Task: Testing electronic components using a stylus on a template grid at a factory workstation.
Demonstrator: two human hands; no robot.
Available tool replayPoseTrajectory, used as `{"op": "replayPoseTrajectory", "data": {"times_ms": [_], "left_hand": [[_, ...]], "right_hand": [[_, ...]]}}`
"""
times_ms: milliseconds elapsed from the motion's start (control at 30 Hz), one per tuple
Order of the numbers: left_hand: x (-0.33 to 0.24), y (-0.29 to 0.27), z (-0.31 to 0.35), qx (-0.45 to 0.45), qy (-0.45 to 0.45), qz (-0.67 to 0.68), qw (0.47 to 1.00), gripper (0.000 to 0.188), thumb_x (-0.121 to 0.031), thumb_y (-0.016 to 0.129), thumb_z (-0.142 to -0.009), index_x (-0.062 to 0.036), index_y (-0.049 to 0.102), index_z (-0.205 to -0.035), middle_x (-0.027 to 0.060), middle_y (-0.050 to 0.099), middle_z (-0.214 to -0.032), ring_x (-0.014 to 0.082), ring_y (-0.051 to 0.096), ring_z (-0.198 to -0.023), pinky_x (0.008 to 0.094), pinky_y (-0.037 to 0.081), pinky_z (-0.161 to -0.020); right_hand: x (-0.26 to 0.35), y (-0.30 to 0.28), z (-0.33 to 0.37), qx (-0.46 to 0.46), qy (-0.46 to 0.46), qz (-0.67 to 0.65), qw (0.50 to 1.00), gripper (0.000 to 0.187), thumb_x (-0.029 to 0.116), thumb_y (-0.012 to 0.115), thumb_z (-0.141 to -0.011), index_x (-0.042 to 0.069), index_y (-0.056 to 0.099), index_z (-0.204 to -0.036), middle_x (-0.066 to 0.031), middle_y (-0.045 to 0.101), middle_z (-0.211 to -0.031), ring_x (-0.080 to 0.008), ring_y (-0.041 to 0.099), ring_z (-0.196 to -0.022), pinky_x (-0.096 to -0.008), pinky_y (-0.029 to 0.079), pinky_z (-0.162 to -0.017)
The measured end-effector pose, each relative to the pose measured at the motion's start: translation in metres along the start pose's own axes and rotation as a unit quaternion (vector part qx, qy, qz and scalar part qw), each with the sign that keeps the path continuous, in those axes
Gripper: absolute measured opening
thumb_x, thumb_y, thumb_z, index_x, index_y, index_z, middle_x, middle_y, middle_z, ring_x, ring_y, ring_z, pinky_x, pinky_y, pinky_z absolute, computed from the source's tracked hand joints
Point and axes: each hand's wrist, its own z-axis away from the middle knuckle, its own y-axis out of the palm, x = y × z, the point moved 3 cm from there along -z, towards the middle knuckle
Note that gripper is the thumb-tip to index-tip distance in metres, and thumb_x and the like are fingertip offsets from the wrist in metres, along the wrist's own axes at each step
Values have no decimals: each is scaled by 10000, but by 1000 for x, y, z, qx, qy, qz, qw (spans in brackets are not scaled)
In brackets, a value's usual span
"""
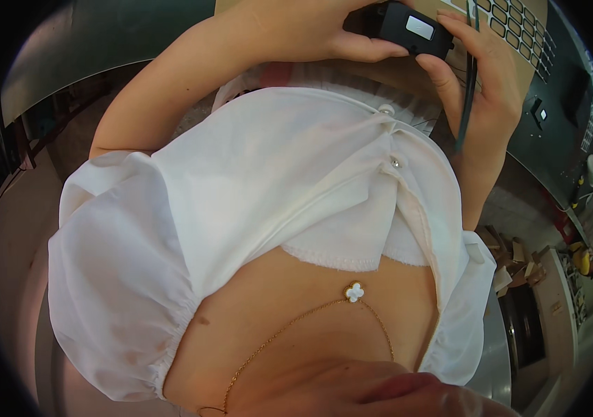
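My left hand [321, 31] is closed on a small black device [390, 24] at the top of the view, its thumb along the near edge. A white rectangular sticker [419, 28] sits on the device's upper face. From the right, my right hand [488, 69] meets the device with thumb and index finger at its right end. Dark tweezers [469, 90] are held in that same hand, their length crossing the palm side and pointing down toward me. The far side of the device and some left fingers are cut off by the frame's upper edge.
Brown cardboard [401, 75] lies beneath my hands. A label sheet with a grid of rounded cells [512, 24] is at the upper right. On the dark green table [543, 149] rest another small black piece [540, 113] and a white bottle [592, 167]. Cardboard boxes [515, 257] stand lower right.
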Motion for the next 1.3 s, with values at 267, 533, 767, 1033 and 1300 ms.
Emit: {"op": "replayPoseTrajectory", "data": {"times_ms": [267,533,767,1033,1300], "left_hand": [[-5,-1,0,34,-78,13,996,319,-145,689,-609,-56,535,-874,63,543,-807,190,509,-719,264,411,-686],[-1,9,-5,134,-237,55,961,324,-138,684,-613,-55,537,-889,62,546,-829,188,513,-735,263,413,-700],[0,6,-4,243,-386,72,887,329,-131,679,-616,-53,539,-903,61,549,-851,187,517,-751,262,416,-714],[2,5,0,119,-190,49,973,314,-173,670,-658,-50,540,-915,73,549,-869,198,519,-769,274,415,-726],[18,12,-8,77,-5,66,995,304,-282,592,-754,-10,549,-882,124,563,-931,235,550,-819,290,431,-742]], "right_hand": [[-10,-58,6,-97,-40,144,984,353,304,591,-809,-1,574,-986,-102,625,-900,-165,589,-762,-256,461,-727],[15,-221,51,-414,-70,314,851,314,299,556,-828,-10,505,-858,-123,592,-727,-186,587,-645,-252,504,-625],[-59,-194,58,18,143,392,909,294,111,625,-777,62,557,-1059,-54,611,-998,-162,579,-878,-244,433,-792],[-83,-177,62,73,171,338,922,306,218,487,-864,48,528,-1115,-72,571,-1086,-169,551,-943,-262,389,-865],[-90,-144,33,-109,168,-16,980,588,465,288,-901,-38,507,-1113,-164,572,-986,-205,558,-834,-299,431,-807]]}}
